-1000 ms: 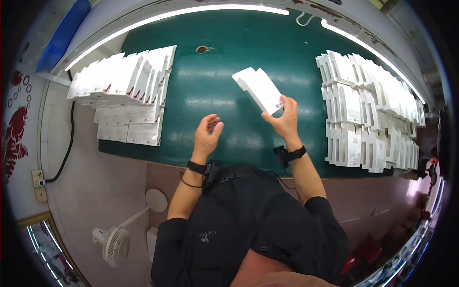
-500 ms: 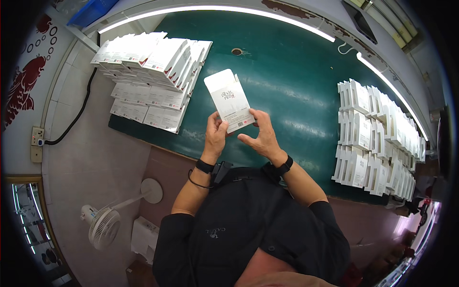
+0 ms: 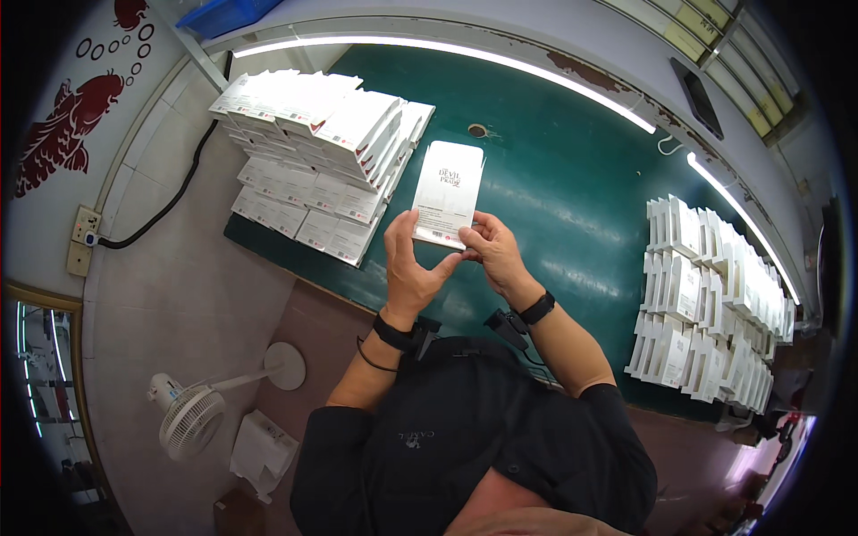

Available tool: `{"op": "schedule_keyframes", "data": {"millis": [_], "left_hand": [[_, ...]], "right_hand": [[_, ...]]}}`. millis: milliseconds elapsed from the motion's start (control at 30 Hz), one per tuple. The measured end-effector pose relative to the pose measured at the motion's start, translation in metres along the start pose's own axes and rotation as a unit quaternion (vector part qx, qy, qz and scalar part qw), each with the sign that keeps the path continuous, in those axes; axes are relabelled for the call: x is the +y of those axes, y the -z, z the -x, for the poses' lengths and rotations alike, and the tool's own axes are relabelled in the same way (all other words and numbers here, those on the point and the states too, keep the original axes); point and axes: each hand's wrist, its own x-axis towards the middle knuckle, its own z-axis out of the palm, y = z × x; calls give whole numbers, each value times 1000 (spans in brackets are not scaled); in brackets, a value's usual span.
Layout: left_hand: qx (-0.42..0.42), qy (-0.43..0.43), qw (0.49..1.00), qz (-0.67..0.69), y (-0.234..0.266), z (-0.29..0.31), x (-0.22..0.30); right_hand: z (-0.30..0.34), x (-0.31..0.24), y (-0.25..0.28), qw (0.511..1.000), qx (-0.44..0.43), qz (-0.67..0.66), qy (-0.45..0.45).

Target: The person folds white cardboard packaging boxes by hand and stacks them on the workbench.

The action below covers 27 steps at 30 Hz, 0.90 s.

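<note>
A flat white printed carton (image 3: 447, 201) is held up over the green tabletop in front of me, its far-end flap standing open. My left hand (image 3: 411, 272) has its fingers along the carton's left edge and its thumb stretched below the near edge, by the right fingertips. At the lower right corner my right hand (image 3: 497, 255) pinches the carton, thumb on the printed face and fingers underneath. The underside of the carton is hidden.
Stacked white cartons (image 3: 304, 170) stand at the table's left end. Several rows of upright white cartons (image 3: 706, 295) fill the right end. The green table (image 3: 572, 205) has a round hole (image 3: 479, 130) toward the back. A white fan (image 3: 192, 420) stands on the floor at left.
The carton has turned more upright. My right hand has gone from open beside it to gripping its lower right corner, while my left thumb has left its face and moved below the near edge.
</note>
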Motion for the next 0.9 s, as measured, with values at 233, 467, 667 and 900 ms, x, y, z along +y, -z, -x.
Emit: {"op": "schedule_keyframes", "data": {"millis": [233, 467, 667, 900], "left_hand": [[74, -56, 990, -110, 7, -20, -5], [120, -128, 969, -173, 40, -99, -51], [99, -139, 958, -228, 71, -157, -112], [97, -176, 931, -305, 74, -183, -152]], "right_hand": [[-12, 0, -39, 999, -33, -2, 39], [3, -8, -17, 998, -49, 38, -1], [27, 11, 25, 993, -22, 102, -58], [48, 19, 67, 990, 67, 99, -73]]}}
